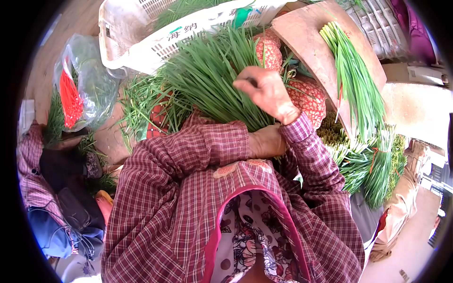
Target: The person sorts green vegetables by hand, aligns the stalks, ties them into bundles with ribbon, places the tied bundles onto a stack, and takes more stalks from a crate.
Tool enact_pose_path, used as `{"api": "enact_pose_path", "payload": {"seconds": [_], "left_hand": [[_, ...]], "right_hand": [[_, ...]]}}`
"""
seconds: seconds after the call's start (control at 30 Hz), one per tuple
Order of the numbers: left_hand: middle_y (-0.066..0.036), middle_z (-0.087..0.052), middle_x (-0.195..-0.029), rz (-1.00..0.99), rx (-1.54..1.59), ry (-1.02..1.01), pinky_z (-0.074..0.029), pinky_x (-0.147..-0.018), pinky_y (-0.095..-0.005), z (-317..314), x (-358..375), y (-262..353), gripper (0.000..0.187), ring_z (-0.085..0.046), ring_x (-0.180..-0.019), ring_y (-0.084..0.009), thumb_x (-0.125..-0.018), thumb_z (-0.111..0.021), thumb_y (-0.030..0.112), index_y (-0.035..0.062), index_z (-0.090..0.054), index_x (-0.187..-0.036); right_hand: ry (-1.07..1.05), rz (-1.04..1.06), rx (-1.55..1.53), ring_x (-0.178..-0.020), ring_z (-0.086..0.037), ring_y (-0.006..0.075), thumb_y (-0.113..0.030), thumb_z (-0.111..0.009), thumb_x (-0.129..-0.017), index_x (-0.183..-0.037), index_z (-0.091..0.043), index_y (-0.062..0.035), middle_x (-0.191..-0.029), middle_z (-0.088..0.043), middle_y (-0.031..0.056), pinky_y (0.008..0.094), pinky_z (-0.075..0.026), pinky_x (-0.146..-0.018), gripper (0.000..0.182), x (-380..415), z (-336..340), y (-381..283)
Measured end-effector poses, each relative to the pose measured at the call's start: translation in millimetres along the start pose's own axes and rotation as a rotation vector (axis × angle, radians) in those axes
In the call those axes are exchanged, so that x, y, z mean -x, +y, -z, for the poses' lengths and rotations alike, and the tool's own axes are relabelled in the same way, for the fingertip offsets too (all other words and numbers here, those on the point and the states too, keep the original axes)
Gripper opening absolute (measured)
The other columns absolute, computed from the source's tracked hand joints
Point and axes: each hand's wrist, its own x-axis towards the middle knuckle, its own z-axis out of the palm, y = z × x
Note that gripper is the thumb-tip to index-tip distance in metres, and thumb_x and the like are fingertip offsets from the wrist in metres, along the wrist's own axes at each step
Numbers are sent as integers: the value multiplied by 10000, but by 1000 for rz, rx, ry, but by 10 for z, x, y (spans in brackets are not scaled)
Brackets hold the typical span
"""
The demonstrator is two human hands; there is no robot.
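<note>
A large bunch of green chives [212, 70] lies across my lap, its long leaves fanning toward the crate. Close to my body, my left hand [267, 142] is closed around the lower end of the bunch; its fingers are partly hidden by the leaves and my other sleeve. My right hand [266, 92] is raised above the leaves, with thumb and fingers curled together. Whatever it may hold is too small or hidden to make out. Loose chive leaves [139, 101] lie scattered to the left of the bunch.
A white plastic crate [111, 42] stands ahead. At left is a clear bag [101, 70] with red ties [71, 99]. A board [306, 40] carries a chive bundle [354, 75]; tied bundles [377, 174] are at right. Another person's sleeve [35, 165] shows at far left.
</note>
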Motion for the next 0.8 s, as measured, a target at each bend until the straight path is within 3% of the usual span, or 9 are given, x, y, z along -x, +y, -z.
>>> {"api": "enact_pose_path", "payload": {"seconds": [0.13, 0.23, 0.3, 0.33, 0.37, 0.43, 0.57, 0.73, 0.8], "left_hand": [[-89, -665, -858, -33, -87, -327, -532, -723, -372, 156, -18, 56, 144, -639, -802, -252, -768, -592, 125, 14, -674, -810], [-68, -650, -739, -39, -209, -407, -518, -608, -379, 361, -83, 132, 108, -622, -664, -243, -724, -609, 115, 32, -656, -672], [-106, -664, -855, 7, -255, -768, -535, -729, -371, 538, -197, 194, 136, -638, -791, -249, -801, -587, 132, 33, -678, -818], [-106, -664, -855, 6, -252, -768, -535, -729, -371, 269, -164, 132, 136, -638, -791, -249, -801, -587, 132, 33, -678, -818], [-118, -661, -929, 123, -58, -417, -523, -801, -367, -224, -74, 15, 168, -631, -865, -252, -844, -572, 162, 37, -666, -904], [-135, -630, -1123, 388, 573, -86, -463, -976, -361, 9, -11, 66, 259, -591, -1047, -254, -947, -494, 209, 38, -602, -1109], [-137, -639, -1075, 681, 847, -235, -478, -943, -377, 6, -16, 107, 232, -606, -1008, -263, -932, -446, 98, 12, -600, -1083], [-138, -633, -1046, 422, 465, -328, -472, -934, -374, -46, 26, 73, 232, -602, -1008, -276, -931, -454, 118, 22, -598, -1086], [-131, -619, -1073, 186, 266, -15, -451, -963, -378, -78, 78, 85, 244, -582, -1044, -270, -937, -446, 132, 39, -587, -1113]], "right_hand": [[226, -444, -591, -677, -616, 145, -198, -644, -898, -995, -647, -26, -813, -684, 84, 275, -506, -641, 198, -97, 390, -96], [342, -62, -343, -708, -646, 151, -78, -635, -886, -1079, -599, -34, -851, -695, 107, 267, -525, -610, 202, -193, 475, 34], [254, -12, -178, -724, -666, 172, -70, -633, -883, -1068, -588, -31, -865, -698, 118, 282, -539, -606, 195, -122, 479, -208], [165, 34, -16, -741, -686, 192, -62, -631, -880, -1057, -577, -28, -879, -702, 128, 297, -554, -603, 189, -95, 446, -337], [65, 54, -83, -785, -705, 223, -52, -626, -872, -1042, -560, -32, -899, -704, 131, 324, -575, -620, 184, -57, 328, -337], [27, 118, -183, -760, -686, 316, -20, -616, -844, -1008, -542, -20, -833, -680, 173, 385, -555, -643, 179, 69, 48, -242], [-41, -43, 39, -824, -656, 361, 31, -594, -820, -969, -547, -5, -857, -656, 178, 404, -524, -694, 160, 219, -136, 136], [-31, 14, 113, -817, -656, 354, -17, -635, -807, -989, -559, -40, -886, -657, 154, 397, -527, -679, 199, 223, -183, 97], [-83, -50, 163, -809, -643, 350, -134, -688, -782, -993, -544, -81, -886, -632, 132, 431, -520, -680, 261, 225, -216, 82]]}}
